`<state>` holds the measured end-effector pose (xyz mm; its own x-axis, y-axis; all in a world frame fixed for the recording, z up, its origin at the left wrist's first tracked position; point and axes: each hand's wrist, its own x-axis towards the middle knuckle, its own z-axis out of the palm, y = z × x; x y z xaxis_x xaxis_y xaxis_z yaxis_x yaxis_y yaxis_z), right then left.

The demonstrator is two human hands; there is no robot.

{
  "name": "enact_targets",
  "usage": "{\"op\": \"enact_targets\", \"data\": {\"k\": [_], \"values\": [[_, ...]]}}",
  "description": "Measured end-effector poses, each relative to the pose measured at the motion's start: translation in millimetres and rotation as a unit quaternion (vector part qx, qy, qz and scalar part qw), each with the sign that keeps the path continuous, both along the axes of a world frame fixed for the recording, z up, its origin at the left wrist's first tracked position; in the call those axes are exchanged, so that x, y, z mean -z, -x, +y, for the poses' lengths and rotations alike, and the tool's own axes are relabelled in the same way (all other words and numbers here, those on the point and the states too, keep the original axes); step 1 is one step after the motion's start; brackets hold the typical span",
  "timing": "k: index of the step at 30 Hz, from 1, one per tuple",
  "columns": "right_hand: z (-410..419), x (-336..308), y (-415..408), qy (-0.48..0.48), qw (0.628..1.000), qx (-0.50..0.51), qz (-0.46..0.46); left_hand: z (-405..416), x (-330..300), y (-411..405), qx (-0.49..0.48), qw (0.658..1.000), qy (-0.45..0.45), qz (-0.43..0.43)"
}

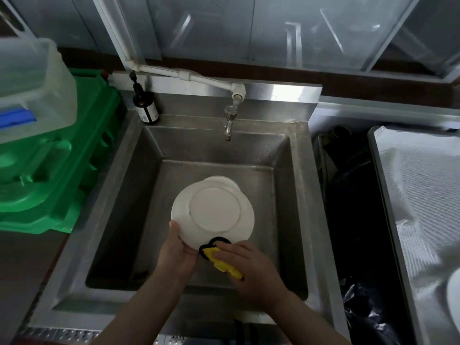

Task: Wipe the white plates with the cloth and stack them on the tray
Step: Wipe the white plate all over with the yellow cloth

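Observation:
Over the steel sink (119,170) my left hand (174,250) grips a white plate (214,210) by its near-left rim, underside turned up. My right hand (251,265) holds a yellow cloth with a black edge (219,256) and presses it against the plate's near rim. Another white plate (227,181) lies in the sink basin, mostly hidden behind the held one. The tray (378,185), lined with a silvery sheet, stands at the right; the rim of a white plate (453,292) shows at its near right edge.
A tap (229,123) hangs over the back of the sink. A dark pump bottle (145,105) stands at the back left corner. Green crates (54,158) and a clear plastic bin (29,78) fill the left. A black bag (358,245) sits between sink and tray.

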<state>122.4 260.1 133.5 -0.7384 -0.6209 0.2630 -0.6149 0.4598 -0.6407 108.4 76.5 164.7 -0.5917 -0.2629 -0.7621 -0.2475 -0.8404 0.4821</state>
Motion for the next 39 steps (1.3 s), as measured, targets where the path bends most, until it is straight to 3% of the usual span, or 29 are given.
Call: {"op": "enact_targets", "data": {"k": [6, 15, 21, 26, 39], "values": [[28.6, 6.1, 13.4, 0.018, 0.996, 0.087, -0.032, -5.7, -1.1, 1.3, -0.013, 1.0, 0.011, -0.023], [48.3, 9.4, 31.2, 0.038, 0.975, 0.212, -0.06, -6.5, -1.6, -2.5, 0.042, 0.999, 0.033, -0.004], [58.7, -8.6, 39.1, 0.08, 0.95, 0.238, -0.187, -8.5, -4.1, -2.7, 0.08, 0.996, 0.043, -0.003], [73.0, -14.5, 40.5, 0.102, 0.929, 0.279, -0.221, -14.2, -4.6, -3.5, 0.097, 0.993, 0.066, -0.019], [130.3, -32.8, 53.9, 0.093, 0.871, 0.444, -0.189, -1.3, -19.5, -10.1, 0.16, 0.978, 0.131, 0.016]]}}
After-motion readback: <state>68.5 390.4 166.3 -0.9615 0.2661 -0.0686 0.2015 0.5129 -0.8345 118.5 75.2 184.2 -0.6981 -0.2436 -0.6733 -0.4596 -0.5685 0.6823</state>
